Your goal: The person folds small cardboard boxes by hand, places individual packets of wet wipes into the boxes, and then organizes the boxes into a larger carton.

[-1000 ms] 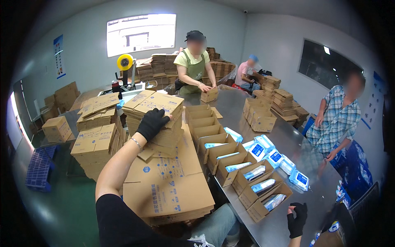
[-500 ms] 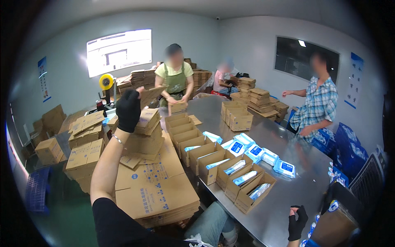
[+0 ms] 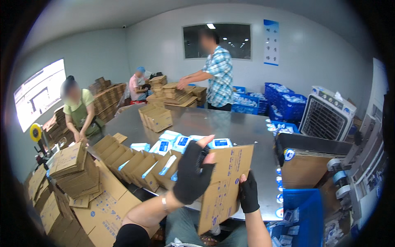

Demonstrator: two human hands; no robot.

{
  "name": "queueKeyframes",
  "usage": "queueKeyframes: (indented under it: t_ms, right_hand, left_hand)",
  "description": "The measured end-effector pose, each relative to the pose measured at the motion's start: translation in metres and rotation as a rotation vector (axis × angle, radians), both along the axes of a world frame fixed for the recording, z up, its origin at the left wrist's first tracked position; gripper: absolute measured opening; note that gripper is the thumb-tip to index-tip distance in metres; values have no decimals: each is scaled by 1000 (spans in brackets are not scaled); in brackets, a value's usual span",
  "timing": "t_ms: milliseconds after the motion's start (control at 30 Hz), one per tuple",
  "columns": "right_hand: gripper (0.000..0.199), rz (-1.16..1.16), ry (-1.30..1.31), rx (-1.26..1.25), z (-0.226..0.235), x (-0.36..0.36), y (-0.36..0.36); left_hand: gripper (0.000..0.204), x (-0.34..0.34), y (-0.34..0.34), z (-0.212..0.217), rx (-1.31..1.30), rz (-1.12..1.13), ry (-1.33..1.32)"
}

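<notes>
A flattened cardboard carton (image 3: 224, 181) stands tilted in front of me, between my two hands. My left hand (image 3: 193, 173), in a black fingerless glove, is at its upper left edge; some of the fingers are hidden. On the opposite edge, my right hand (image 3: 249, 193), gloved alike, grips the carton with the thumb on the near face. Just beyond my left hand runs a row of open cardboard boxes (image 3: 138, 164), some with blue-and-white wipes packs in them. More wipes packs (image 3: 181, 142) lie behind that row on the metal table (image 3: 197, 117).
Stacks of flat cartons (image 3: 76, 168) rise at my left beside a tape dispenser (image 3: 36, 132). A blue crate (image 3: 304, 214) of packs stands at lower right, near a cooler (image 3: 327, 117). One co-worker folds at left; another in plaid handles stacked cartons across the table.
The view has swung right. My left hand has brought a flat carton from the stack at left to in front of me, and my right hand has taken hold of its other edge.
</notes>
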State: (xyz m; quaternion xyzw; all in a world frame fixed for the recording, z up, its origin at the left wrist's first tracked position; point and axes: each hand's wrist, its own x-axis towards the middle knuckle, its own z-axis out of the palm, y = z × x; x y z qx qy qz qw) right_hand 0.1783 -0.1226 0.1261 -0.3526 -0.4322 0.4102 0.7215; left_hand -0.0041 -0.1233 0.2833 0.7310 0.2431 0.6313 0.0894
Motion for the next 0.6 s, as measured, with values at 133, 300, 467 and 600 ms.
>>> queueKeyframes:
  t_ms: [133, 300, 467, 600]
  right_hand:
    - [48, 108, 538, -279, -100, 55, 12]
    - [49, -494, -423, -481, -217, 66, 22]
    - [52, -47, 4, -384, -122, 36, 13]
    - [50, 168, 52, -382, -128, 95, 20]
  left_hand:
    - [74, 54, 35, -73, -896, -815, 186]
    - [71, 106, 35, -213, -1119, -534, 174]
    - [83, 116, 44, -248, -1413, -828, -94]
    - [97, 115, 46, -206, -1308, -949, 198]
